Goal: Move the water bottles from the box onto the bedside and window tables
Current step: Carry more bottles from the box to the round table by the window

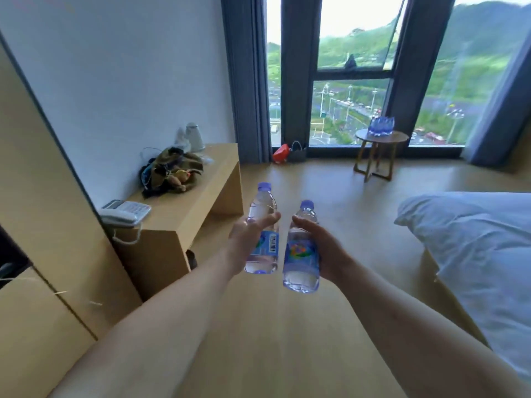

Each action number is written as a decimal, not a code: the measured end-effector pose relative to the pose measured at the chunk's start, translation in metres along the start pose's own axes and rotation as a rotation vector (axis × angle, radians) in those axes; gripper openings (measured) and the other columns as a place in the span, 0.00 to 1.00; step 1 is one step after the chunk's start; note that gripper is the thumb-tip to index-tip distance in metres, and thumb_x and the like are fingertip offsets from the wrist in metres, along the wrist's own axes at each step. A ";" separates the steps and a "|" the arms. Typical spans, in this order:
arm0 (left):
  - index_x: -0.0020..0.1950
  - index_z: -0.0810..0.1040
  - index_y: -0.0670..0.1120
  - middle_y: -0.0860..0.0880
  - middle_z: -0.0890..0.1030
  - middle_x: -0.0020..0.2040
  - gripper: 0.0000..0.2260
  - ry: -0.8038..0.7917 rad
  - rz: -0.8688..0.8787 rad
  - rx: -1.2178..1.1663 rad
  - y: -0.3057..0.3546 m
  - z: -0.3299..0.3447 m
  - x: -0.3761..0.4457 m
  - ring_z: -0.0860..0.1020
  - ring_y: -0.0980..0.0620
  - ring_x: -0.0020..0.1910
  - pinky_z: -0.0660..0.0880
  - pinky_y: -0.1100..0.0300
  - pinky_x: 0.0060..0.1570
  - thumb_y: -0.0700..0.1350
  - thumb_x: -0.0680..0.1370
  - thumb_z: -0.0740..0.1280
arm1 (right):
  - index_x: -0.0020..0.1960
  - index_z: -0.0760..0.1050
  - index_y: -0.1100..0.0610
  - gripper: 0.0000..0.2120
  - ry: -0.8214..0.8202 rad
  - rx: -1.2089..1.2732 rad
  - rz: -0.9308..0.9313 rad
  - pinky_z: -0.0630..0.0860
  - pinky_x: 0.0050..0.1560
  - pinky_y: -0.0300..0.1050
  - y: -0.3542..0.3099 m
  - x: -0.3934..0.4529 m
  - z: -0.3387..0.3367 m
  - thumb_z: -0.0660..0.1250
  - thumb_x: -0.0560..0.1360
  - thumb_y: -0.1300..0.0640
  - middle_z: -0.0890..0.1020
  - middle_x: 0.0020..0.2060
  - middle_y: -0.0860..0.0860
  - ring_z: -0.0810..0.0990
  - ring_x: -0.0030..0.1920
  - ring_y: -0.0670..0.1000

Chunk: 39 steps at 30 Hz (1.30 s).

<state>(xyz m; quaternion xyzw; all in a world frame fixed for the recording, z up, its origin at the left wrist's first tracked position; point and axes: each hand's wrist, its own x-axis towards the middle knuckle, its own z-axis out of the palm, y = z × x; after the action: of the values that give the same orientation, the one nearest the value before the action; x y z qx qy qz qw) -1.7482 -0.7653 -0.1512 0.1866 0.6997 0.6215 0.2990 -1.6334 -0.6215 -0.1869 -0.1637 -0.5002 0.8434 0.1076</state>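
Left hand: held out over the floor, fingers wrapped round the left bottle, thumb lying across its front above the label.
Left bottle: upright, tilted a little, blue cap on top, barcode side of the label facing the camera, water inside.
Right hand: held out beside the left, fingers curled behind the right bottle, thumb along its upper side.
Right bottle: upright, blue cap, coloured label facing the camera, just beside the left bottle but not touching it.
Window desk: small round wooden one on crossed legs, standing by the window, well apart from the hands.
Bottle cluster: several blue-capped bottles standing close together on the window desk.
Side desk: long wooden one along the left wall, carrying a phone, a heap of cloth and a white kettle.
Bed: white bedding at the right edge.
Floor: light wood, under both arms.
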 end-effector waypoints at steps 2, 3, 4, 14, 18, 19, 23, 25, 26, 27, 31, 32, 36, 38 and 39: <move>0.62 0.79 0.40 0.33 0.83 0.56 0.27 -0.030 0.007 0.006 0.011 0.044 0.030 0.84 0.33 0.52 0.80 0.33 0.54 0.57 0.71 0.78 | 0.50 0.76 0.57 0.13 0.075 -0.006 -0.035 0.82 0.42 0.52 -0.028 0.007 -0.043 0.75 0.74 0.50 0.84 0.45 0.62 0.85 0.40 0.61; 0.62 0.79 0.40 0.33 0.83 0.56 0.28 -0.041 0.009 0.016 0.016 0.061 0.041 0.84 0.33 0.52 0.79 0.33 0.56 0.58 0.71 0.78 | 0.49 0.76 0.57 0.13 0.101 -0.003 -0.044 0.82 0.41 0.51 -0.040 0.009 -0.058 0.75 0.74 0.50 0.84 0.43 0.60 0.85 0.39 0.60; 0.62 0.78 0.40 0.33 0.83 0.56 0.29 -0.059 0.013 0.021 0.019 0.077 0.052 0.84 0.33 0.53 0.79 0.33 0.56 0.58 0.71 0.78 | 0.49 0.76 0.57 0.12 0.115 -0.001 -0.051 0.82 0.41 0.50 -0.051 0.010 -0.073 0.74 0.74 0.50 0.84 0.42 0.60 0.85 0.39 0.59; 0.56 0.81 0.43 0.38 0.85 0.50 0.34 -0.218 -0.015 0.079 0.036 0.218 0.228 0.86 0.38 0.47 0.83 0.39 0.51 0.65 0.61 0.79 | 0.58 0.76 0.60 0.22 0.384 0.005 -0.149 0.79 0.57 0.62 -0.137 0.090 -0.230 0.77 0.71 0.49 0.82 0.53 0.66 0.82 0.50 0.65; 0.53 0.81 0.45 0.44 0.87 0.42 0.32 -0.273 0.000 0.124 0.044 0.245 0.298 0.87 0.44 0.38 0.84 0.51 0.34 0.66 0.61 0.80 | 0.60 0.76 0.59 0.25 0.404 -0.021 -0.155 0.79 0.59 0.63 -0.158 0.139 -0.268 0.78 0.70 0.47 0.83 0.53 0.65 0.83 0.50 0.65; 0.53 0.81 0.47 0.46 0.87 0.40 0.31 -0.285 0.008 0.127 0.048 0.253 0.327 0.87 0.47 0.36 0.82 0.55 0.31 0.67 0.61 0.80 | 0.61 0.75 0.59 0.27 0.432 -0.030 -0.171 0.78 0.60 0.64 -0.168 0.160 -0.280 0.79 0.69 0.47 0.83 0.54 0.66 0.83 0.51 0.65; 0.57 0.77 0.49 0.44 0.86 0.46 0.34 -0.339 0.001 0.147 0.078 0.285 0.438 0.87 0.49 0.37 0.81 0.57 0.32 0.69 0.61 0.79 | 0.62 0.75 0.59 0.27 0.470 -0.016 -0.199 0.80 0.58 0.62 -0.218 0.240 -0.322 0.78 0.70 0.48 0.83 0.54 0.66 0.83 0.51 0.66; 0.58 0.77 0.48 0.44 0.86 0.47 0.35 -0.366 -0.003 0.168 0.092 0.297 0.485 0.87 0.48 0.38 0.83 0.54 0.36 0.69 0.60 0.79 | 0.62 0.74 0.59 0.26 0.498 -0.023 -0.204 0.81 0.55 0.59 -0.239 0.275 -0.339 0.77 0.71 0.47 0.84 0.56 0.65 0.84 0.52 0.66; 0.57 0.77 0.48 0.44 0.86 0.46 0.35 -0.376 0.001 0.180 0.099 0.303 0.508 0.87 0.48 0.38 0.84 0.53 0.39 0.69 0.60 0.79 | 0.62 0.74 0.59 0.25 0.509 -0.028 -0.210 0.82 0.54 0.58 -0.250 0.292 -0.347 0.76 0.72 0.47 0.84 0.56 0.65 0.84 0.52 0.65; 0.57 0.76 0.48 0.44 0.86 0.46 0.35 -0.391 0.009 0.187 0.106 0.310 0.531 0.87 0.48 0.38 0.85 0.51 0.42 0.69 0.61 0.79 | 0.62 0.75 0.59 0.24 0.516 -0.029 -0.214 0.83 0.53 0.57 -0.261 0.308 -0.355 0.75 0.73 0.47 0.84 0.56 0.65 0.85 0.51 0.65; 0.55 0.74 0.49 0.44 0.84 0.49 0.32 -0.404 0.020 0.197 0.122 0.339 0.609 0.86 0.47 0.43 0.84 0.53 0.40 0.68 0.63 0.78 | 0.62 0.73 0.60 0.23 0.533 -0.062 -0.210 0.82 0.52 0.56 -0.296 0.368 -0.389 0.72 0.76 0.46 0.82 0.59 0.67 0.84 0.52 0.65; 0.55 0.74 0.50 0.44 0.84 0.49 0.31 -0.408 0.014 0.194 0.124 0.346 0.627 0.86 0.47 0.43 0.83 0.54 0.38 0.68 0.64 0.78 | 0.63 0.73 0.60 0.24 0.538 -0.066 -0.211 0.82 0.53 0.56 -0.302 0.383 -0.400 0.72 0.76 0.45 0.82 0.60 0.66 0.84 0.53 0.65; 0.56 0.75 0.50 0.45 0.85 0.49 0.29 -0.425 0.014 0.206 0.131 0.380 0.702 0.86 0.47 0.45 0.84 0.51 0.44 0.67 0.66 0.77 | 0.69 0.68 0.61 0.31 0.589 -0.067 -0.222 0.79 0.62 0.63 -0.328 0.447 -0.451 0.72 0.76 0.43 0.82 0.60 0.64 0.82 0.59 0.67; 0.58 0.75 0.50 0.45 0.84 0.51 0.30 -0.420 0.015 0.203 0.132 0.402 0.743 0.85 0.46 0.47 0.84 0.50 0.47 0.67 0.66 0.77 | 0.70 0.68 0.61 0.32 0.577 -0.080 -0.229 0.76 0.65 0.66 -0.341 0.479 -0.480 0.71 0.76 0.42 0.83 0.60 0.63 0.82 0.60 0.67; 0.58 0.75 0.50 0.45 0.84 0.51 0.30 -0.416 0.014 0.198 0.133 0.413 0.764 0.85 0.46 0.48 0.83 0.50 0.48 0.67 0.66 0.77 | 0.70 0.68 0.61 0.32 0.571 -0.082 -0.232 0.75 0.66 0.66 -0.349 0.497 -0.497 0.71 0.76 0.42 0.83 0.59 0.63 0.82 0.60 0.67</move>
<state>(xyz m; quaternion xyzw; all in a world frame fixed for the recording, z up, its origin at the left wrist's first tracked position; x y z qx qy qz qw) -2.0682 0.0525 -0.1829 0.3439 0.6793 0.5000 0.4126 -1.8947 0.1182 -0.1858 -0.3401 -0.4987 0.7246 0.3325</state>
